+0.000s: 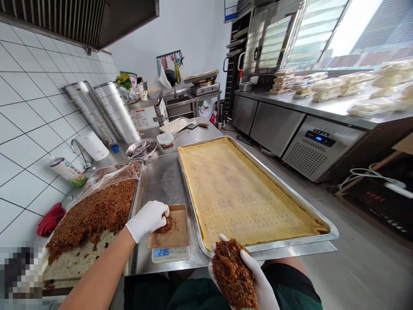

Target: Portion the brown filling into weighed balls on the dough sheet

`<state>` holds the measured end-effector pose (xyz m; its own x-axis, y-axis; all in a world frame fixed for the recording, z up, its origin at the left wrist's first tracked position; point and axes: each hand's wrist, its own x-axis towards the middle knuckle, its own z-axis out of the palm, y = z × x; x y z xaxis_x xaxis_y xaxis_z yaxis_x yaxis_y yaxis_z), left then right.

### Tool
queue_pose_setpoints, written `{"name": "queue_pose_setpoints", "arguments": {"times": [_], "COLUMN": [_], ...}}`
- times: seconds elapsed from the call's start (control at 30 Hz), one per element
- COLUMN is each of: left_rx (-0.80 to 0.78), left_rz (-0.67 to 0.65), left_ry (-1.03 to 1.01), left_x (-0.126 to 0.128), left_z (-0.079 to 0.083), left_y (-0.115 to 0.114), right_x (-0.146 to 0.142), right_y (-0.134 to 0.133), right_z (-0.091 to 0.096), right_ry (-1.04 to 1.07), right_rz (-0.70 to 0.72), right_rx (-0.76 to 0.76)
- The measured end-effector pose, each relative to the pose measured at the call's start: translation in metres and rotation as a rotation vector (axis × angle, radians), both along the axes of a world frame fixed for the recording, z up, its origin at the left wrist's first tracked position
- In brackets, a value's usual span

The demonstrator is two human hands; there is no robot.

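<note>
Leftmost, a shallow tray (137,189) on the steel desk (161,176) holds the brown shredded filling (97,211). Its clear plastic cover (106,176) is pushed to the far end. The near end of that tray shows bare lining with only crumbs, so a good share looks to have been taken out already, though a thick bed remains further back.

Just beside it, the gloved left hand (148,218) is curled, fingertips pinched on a small heap of filling (167,224). The heap lies on a brown paper (179,232) set on a digital scale (171,253), whose display is lit. Very little sits on the paper, so the weighing seems to be at the fine-adjusting stage: a pinch going on or coming off, and I cannot tell which.

Lower and to the right, the gloved right hand (258,275) is cupped palm-up, closed around a large clump of filling (234,275) held near the body, off the desk.

Beyond it, the big baking tray (290,189) carries a pale yellow sheet (238,189) that covers its whole floor and curls up at the edges. Nothing brown lies on that sheet, so by my reading no spreading has begun. What shows as done is the sheet laid out and a portion gathered.
</note>
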<state>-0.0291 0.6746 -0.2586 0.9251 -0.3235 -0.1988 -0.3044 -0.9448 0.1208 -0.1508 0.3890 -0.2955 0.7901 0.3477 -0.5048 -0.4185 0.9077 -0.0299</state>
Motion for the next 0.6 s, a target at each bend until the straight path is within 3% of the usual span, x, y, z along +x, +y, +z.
{"name": "queue_pose_setpoints", "arguments": {"times": [0.3,0.47,0.6], "left_rx": [-0.056,-0.131,-0.365], "left_rz": [0.046,0.076,0.065], "left_ry": [-0.062,-0.116,-0.192], "left_x": [-0.01,-0.026,-0.059], "left_z": [0.01,0.034,0.055], "left_y": [0.0,0.0,-0.028], "right_x": [0.001,0.001,0.001], "right_y": [0.0,0.002,0.008], "right_z": [0.013,0.006,0.003], "right_ry": [0.004,0.035,0.025], "right_rz": [0.007,0.003,0.006], "right_rx": [-0.023,-0.021,0.005]}}
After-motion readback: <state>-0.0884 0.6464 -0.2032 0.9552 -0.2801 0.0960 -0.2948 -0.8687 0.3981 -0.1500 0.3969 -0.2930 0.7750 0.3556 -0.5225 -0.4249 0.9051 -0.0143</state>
